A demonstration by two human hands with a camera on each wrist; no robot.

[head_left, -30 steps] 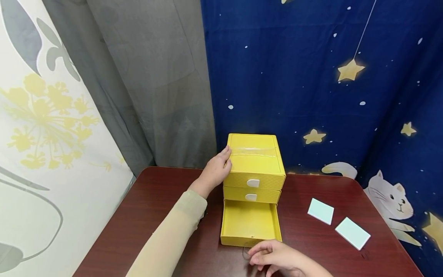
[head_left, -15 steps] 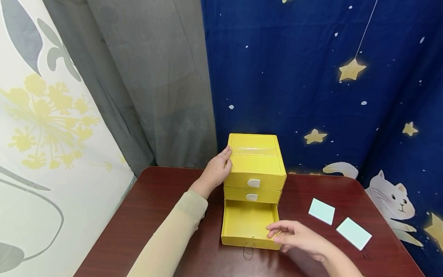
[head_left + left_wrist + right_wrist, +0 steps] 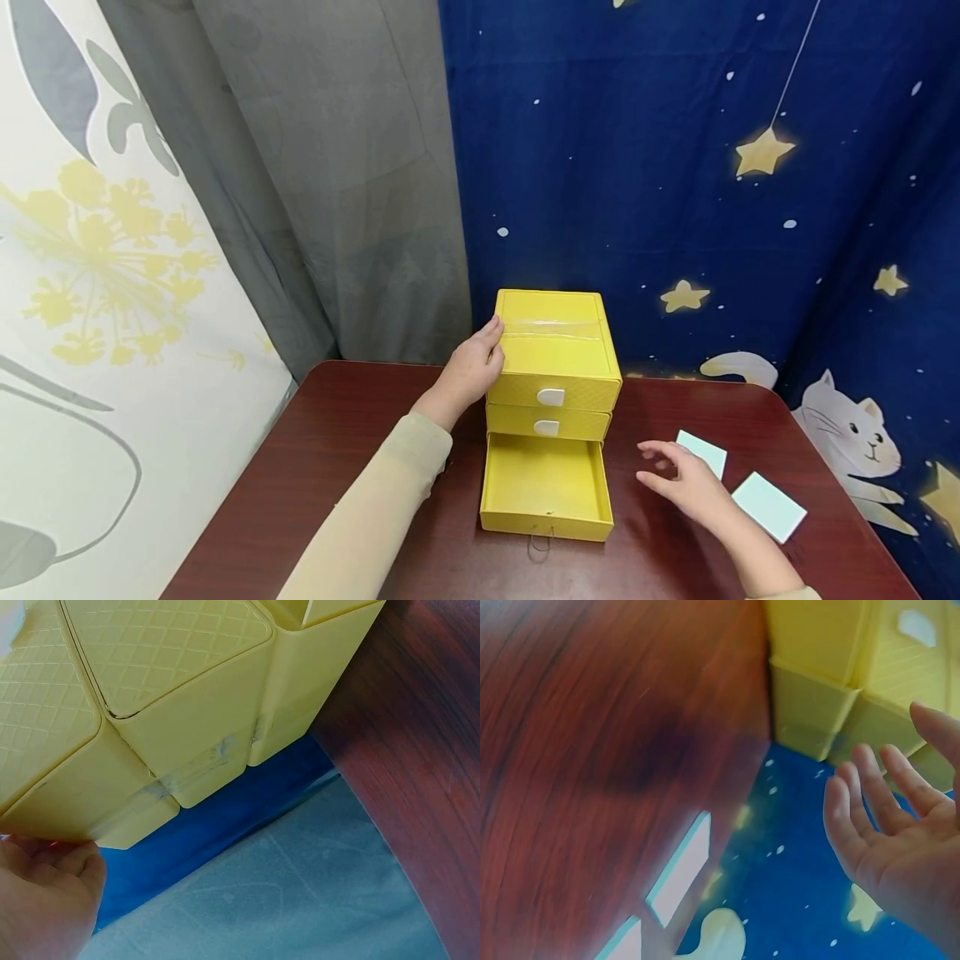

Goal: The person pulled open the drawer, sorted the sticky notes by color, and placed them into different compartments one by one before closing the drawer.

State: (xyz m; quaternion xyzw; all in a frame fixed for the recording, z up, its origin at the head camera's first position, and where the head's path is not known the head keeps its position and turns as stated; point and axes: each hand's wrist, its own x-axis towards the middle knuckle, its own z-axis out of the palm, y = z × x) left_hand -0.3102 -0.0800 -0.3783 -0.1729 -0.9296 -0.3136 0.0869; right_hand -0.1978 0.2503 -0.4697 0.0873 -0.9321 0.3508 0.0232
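A yellow three-drawer storage box [image 3: 555, 358] stands on the table, its bottom drawer [image 3: 510, 522] pulled out and its two upper drawers pushed in. Against the box's upper left side rests my left hand [image 3: 467, 368], fingers along the edge; in the left wrist view, the left hand [image 3: 49, 892] touches the box's lower corner in that picture. My right hand [image 3: 693, 483] is in the air to the right of the drawer, fingers loosely bent and holding nothing. It partly covers one pale green paper pad [image 3: 705, 450]. A second pale green pad [image 3: 770, 507] lies beside it.
A thin loop [image 3: 538, 546] hangs at the bottom drawer's front. Clear tape [image 3: 551, 329] runs across the box top. Behind the dark red table [image 3: 337, 467] hang a grey curtain [image 3: 360, 208] and a blue starry curtain [image 3: 600, 167].
My right hand has moved from the bottom drawer's front, rightward and away from me, to beside the pads. The loop has come into full view. My left hand stays on the box.
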